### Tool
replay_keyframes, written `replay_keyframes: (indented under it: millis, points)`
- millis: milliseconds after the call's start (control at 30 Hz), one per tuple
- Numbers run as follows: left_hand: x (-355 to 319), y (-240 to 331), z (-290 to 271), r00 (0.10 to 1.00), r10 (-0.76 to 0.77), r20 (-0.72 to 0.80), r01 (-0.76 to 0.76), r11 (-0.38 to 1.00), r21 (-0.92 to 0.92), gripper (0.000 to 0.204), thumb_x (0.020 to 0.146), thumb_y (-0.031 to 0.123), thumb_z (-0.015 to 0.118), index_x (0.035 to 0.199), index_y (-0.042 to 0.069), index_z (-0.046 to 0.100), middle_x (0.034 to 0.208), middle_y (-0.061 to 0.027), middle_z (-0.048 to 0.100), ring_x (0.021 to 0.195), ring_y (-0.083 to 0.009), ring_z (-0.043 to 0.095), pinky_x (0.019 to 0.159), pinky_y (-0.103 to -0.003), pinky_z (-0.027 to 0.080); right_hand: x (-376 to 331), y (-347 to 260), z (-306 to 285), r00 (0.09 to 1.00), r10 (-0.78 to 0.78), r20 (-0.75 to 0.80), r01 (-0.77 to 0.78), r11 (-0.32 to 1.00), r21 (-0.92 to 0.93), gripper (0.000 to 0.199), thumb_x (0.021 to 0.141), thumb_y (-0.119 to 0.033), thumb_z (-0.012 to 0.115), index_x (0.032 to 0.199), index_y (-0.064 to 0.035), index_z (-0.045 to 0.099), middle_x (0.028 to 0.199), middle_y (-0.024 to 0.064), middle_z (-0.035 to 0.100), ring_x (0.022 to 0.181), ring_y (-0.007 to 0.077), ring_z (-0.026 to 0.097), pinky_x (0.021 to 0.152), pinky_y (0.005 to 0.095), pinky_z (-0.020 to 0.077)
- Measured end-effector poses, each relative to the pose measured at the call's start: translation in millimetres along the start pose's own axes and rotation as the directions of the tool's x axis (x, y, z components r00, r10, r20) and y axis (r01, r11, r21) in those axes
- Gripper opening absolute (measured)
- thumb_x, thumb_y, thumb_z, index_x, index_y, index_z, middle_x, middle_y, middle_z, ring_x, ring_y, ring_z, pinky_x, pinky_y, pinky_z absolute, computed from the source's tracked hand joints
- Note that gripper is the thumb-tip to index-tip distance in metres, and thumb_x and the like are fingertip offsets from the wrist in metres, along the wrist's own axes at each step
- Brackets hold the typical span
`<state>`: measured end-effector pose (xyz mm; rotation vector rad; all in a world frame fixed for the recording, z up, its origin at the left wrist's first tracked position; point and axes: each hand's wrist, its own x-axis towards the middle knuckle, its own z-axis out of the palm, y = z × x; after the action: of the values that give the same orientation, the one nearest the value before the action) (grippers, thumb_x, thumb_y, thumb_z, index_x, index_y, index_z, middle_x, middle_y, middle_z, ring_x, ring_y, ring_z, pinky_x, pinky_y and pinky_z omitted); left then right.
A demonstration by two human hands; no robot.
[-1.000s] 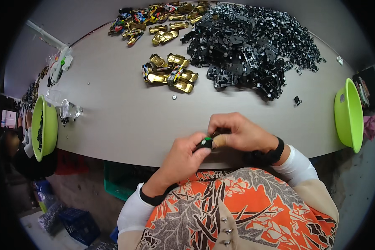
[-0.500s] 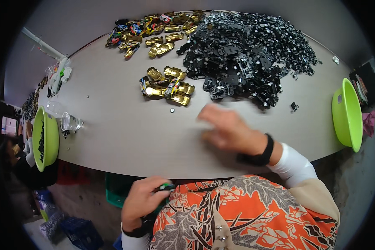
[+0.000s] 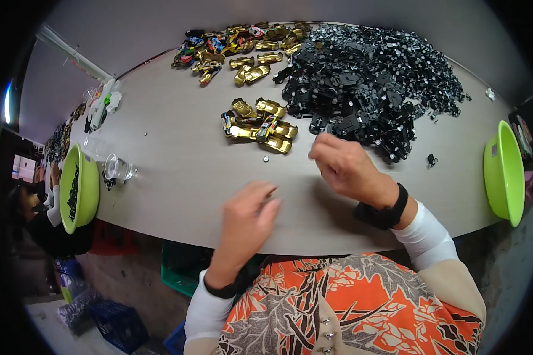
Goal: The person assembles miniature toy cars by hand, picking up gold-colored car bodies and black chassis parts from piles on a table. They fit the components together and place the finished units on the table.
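Observation:
My left hand point(image 3: 250, 218) is over the near middle of the table, slightly blurred. Its thumb stands apart from the curled fingers, and no held thing shows in the gap. At the near edge of a heap of black toy-car chassis point(image 3: 352, 121) is my right hand point(image 3: 352, 171). Its fingers are pinched together, and whatever they hold is hidden. Left of that hand lies a small cluster of gold toy-car bodies point(image 3: 278, 144), a few with coloured prints. A small round piece point(image 3: 266, 158) sits on the table between the cluster and my left hand.
More gold and coloured car bodies point(image 3: 256, 73) lie at the back. Green basins stand left point(image 3: 89, 195) and right point(image 3: 503, 177); the left holds black parts. Beside it is a clear plastic cup point(image 3: 117, 168). A green crate point(image 3: 180, 269) is below the table edge. Another person point(image 3: 38, 207) sits far left.
My left hand has come up from the table's edge onto the table; the small dark and green thing it held no longer shows. My right hand has closed near the chassis heap. The view has shifted.

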<state>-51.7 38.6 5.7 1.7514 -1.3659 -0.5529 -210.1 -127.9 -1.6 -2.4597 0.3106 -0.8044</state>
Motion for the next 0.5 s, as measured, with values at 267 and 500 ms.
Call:
replay_keyframes:
  millis: [267, 500]
  points:
    - [90.1, 27.4, 85.9, 0.893, 0.388, 0.229, -0.448, 0.816, 0.366, 0.020, 0.070, 0.000, 0.062, 0.089, -0.001, 0.057, 0.097, -0.0143, 0.057, 0.091, -0.0310, 0.056, 0.072, -0.040, 0.049, 2.5, 28.9, -40.2, 0.861, 0.320, -0.396, -0.231, 0.939, 0.256, 0.014, 0.083, 0.008, 0.049, 0.093, -0.0012, 0.054, 0.073, 0.0006, 0.056, 0.066, 0.0051, 0.049, 0.059, 0.0199, 0.0415]
    - [81.8, 2.2, 67.8, 0.945, 0.289, 0.153, -0.326, 0.880, 0.346, 0.020, 0.071, 0.008, 0.065, 0.088, 0.001, 0.058, 0.082, -0.0129, 0.061, 0.074, -0.0277, 0.060, 0.062, -0.035, 0.049, -2.4, 28.9, -31.6, 0.917, 0.366, -0.156, -0.302, 0.895, 0.328, 0.018, 0.079, 0.011, 0.045, 0.089, 0.0000, 0.055, 0.072, 0.0045, 0.058, 0.065, 0.0080, 0.052, 0.059, 0.0225, 0.0429]
